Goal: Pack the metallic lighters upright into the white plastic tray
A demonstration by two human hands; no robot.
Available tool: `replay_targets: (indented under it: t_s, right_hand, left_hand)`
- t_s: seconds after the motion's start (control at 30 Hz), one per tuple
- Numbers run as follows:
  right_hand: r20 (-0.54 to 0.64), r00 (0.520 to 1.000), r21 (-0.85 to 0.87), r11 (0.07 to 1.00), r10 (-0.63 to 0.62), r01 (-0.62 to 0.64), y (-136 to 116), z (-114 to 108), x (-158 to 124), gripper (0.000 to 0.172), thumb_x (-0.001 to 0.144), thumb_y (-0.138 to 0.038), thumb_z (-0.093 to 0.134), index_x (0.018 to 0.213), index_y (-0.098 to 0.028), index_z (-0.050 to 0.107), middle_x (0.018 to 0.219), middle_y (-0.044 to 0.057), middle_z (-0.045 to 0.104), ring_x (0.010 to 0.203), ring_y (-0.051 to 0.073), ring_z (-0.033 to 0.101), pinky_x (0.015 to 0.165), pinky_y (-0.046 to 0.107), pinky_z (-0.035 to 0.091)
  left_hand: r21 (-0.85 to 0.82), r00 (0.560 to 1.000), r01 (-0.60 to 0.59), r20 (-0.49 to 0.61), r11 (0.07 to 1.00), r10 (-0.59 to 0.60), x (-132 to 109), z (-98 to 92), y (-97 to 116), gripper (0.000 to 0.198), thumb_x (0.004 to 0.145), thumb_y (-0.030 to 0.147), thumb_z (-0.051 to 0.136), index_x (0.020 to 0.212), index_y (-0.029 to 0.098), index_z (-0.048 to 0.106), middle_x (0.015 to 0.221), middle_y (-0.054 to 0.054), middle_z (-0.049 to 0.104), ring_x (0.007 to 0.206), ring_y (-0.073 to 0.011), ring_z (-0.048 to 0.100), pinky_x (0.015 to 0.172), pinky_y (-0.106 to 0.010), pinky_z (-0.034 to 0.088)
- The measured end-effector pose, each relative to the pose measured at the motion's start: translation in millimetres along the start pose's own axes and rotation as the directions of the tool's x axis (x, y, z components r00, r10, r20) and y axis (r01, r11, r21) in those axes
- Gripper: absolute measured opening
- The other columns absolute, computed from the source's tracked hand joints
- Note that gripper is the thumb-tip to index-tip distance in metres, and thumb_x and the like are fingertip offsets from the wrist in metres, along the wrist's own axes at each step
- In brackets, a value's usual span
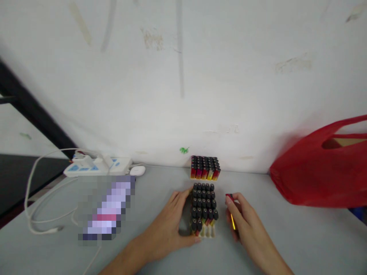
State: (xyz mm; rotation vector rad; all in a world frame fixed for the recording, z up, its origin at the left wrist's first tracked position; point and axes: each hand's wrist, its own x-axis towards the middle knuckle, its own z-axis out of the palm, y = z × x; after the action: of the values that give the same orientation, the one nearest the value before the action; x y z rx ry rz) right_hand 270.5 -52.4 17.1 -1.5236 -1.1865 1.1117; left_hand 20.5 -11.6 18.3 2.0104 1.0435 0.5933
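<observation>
A pale slotted tray (211,232) stands on the table, filled with several rows of black-topped lighters (203,202). At its front right corner a few slots hold nothing. My left hand (172,221) spans the tray's left side, fingers at the back corner and thumb at the front edge, gripping it. To the right of the tray, my right hand (242,217) holds a red and yellow lighter (233,222) between thumb and fingers, apart from the tray. Behind, near the wall, stands a full block of lighters (205,168).
A red bag (309,172) stands at the right by the wall. On the left are a white power strip (114,168) with cables, a white earphone case (137,170) and a phone-like device with a blurred screen (110,210). The white wall (229,95) bounds the table's back.
</observation>
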Motion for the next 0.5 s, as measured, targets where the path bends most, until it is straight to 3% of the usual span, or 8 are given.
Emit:
replay_targets:
  t_s: [0.13,0.27,0.5]
  right_hand:
    - [0.053,0.996,0.099,0.992,0.072,-0.077,0.6,4.8,1.1,0.058,0.092,-0.084,0.063,0.090,-0.026,0.053,0.057,-0.010,0.047,0.045,0.012,0.043,0.041,0.022,0.033]
    - [0.155,0.980,0.187,0.970,0.127,-0.155,3.0,6.9,3.2,0.061,0.086,-0.084,0.070,0.091,-0.026,0.053,0.061,-0.006,0.061,0.043,0.013,0.052,0.037,0.022,0.035]
    - [0.229,0.957,0.408,0.876,0.176,-0.258,2.9,6.0,6.2,0.059,0.081,-0.075,0.080,0.080,-0.018,0.068,0.058,-0.004,0.057,0.046,0.010,0.045,0.042,0.022,0.033]
  left_hand:
    - [0.005,1.000,-0.005,-0.001,1.000,0.005,-0.3,0.1,-1.4,0.111,0.076,0.023,0.098,0.169,0.029,0.038,0.163,-0.013,0.052,0.153,-0.0393,0.045,0.134,-0.057,0.032]
    - [0.004,1.000,0.002,0.002,1.000,-0.002,-0.7,0.0,-1.8,0.112,0.075,0.022,0.098,0.169,0.029,0.037,0.163,-0.013,0.051,0.153,-0.0392,0.045,0.134,-0.057,0.032]
    - [0.006,1.000,-0.007,0.012,1.000,0.007,0.0,0.6,-1.8,0.114,0.075,0.022,0.098,0.170,0.028,0.035,0.164,-0.014,0.050,0.154,-0.0384,0.044,0.135,-0.056,0.032]
